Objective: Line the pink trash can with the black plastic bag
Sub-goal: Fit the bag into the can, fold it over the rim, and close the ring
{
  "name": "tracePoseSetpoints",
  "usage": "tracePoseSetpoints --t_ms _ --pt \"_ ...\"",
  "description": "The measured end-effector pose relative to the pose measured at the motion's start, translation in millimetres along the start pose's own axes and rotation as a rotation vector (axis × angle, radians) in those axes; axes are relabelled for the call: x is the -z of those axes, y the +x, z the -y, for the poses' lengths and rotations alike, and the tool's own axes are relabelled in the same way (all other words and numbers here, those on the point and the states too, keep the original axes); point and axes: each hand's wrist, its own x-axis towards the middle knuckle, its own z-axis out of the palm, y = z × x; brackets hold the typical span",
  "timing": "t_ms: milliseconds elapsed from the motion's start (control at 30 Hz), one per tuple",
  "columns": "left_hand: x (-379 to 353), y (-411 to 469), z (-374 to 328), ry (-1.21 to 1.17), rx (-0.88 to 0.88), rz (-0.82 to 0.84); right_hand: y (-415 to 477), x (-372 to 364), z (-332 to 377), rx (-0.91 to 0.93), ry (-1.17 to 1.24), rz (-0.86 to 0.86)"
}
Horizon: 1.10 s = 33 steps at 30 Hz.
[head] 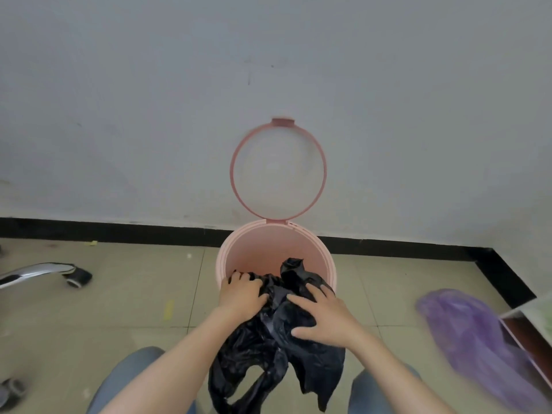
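Observation:
The pink trash can point(263, 234) stands on the floor against the wall, with its pink ring lid point(321, 162) flipped up against the wall. A crumpled black plastic bag point(277, 357) lies over the can's near rim; part of it sits inside the opening and most hangs down the front between my knees. My left hand point(242, 294) clutches the bag at the near left rim. My right hand point(324, 316) rests on the bag with fingers spread, gripping its folds at the near right rim.
A purple plastic bag point(475, 333) lies on the floor at the right, next to a piece of furniture's edge point(525, 333). A chrome chair leg with a caster point(71, 274) reaches in from the left. A black baseboard point(119, 231) runs along the wall.

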Motion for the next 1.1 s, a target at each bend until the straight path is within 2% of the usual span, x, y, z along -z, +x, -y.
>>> tracePoseSetpoints --t_ms 67,133,200,267,333,400,500,633,667,733,800,867,933,967,1033,1100 --pt "-3.9 -7.3 0.7 -0.09 0.023 -0.135 8.3 -6.9 -0.3 0.009 -0.12 0.014" --pt "-3.5 -19.4 3.1 -0.224 0.068 -0.204 22.4 -2.5 -1.9 0.042 -0.117 0.039" --pt "-3.4 -33.2 6.3 -0.316 0.07 -0.151 33.7 12.4 -0.4 0.059 0.024 0.099" --pt "-7.5 -45.6 6.3 -0.274 0.019 -0.011 42.7 24.8 1.1 0.025 0.114 0.132" --pt "-15.1 -47.4 5.0 -0.201 -0.007 0.076 54.8 26.7 0.8 0.002 0.099 0.082" --pt "-20.9 -40.4 3.1 -0.122 0.002 0.052 61.7 19.1 -1.3 -0.029 0.072 0.026" --pt "-23.9 -29.7 1.5 -0.128 -0.012 -0.091 56.5 -1.0 -13.2 -0.018 0.065 -0.15" --pt "-15.8 -21.5 4.6 -0.358 0.025 -0.198 29.7 -21.3 -26.4 -0.085 0.01 -0.681" --pt "-11.3 -18.0 7.2 -0.386 0.056 -0.226 22.9 -24.1 -25.9 -0.073 -0.006 -0.74" --pt "-1.8 -9.9 11.4 -0.414 0.119 -0.289 14.0 -27.7 -26.8 -0.015 -0.118 -0.672" --pt "6.4 -2.8 13.3 -0.393 0.207 -0.368 12.9 -28.6 -28.0 0.036 -0.253 -0.455" --pt "15.9 -3.6 10.2 -0.406 0.313 -0.455 18.0 -28.5 -29.0 0.05 -0.153 -0.136" --pt "22.6 -12.3 2.5 -0.465 0.284 -0.509 27.0 -22.1 -26.7 0.005 -0.066 0.001" --pt "24.2 -19.4 -3.9 -0.447 0.191 -0.482 32.8 -17.5 -24.1 -0.019 -0.037 0.024" --pt "15.1 -35.9 -18.4 -0.335 0.034 -0.278 41.2 -13.3 -21.0 -0.051 0.0 0.002" --pt "-5.5 -46.7 -23.5 -0.155 0.011 -0.051 43.7 -17.8 -17.7 -0.077 0.039 -0.074"
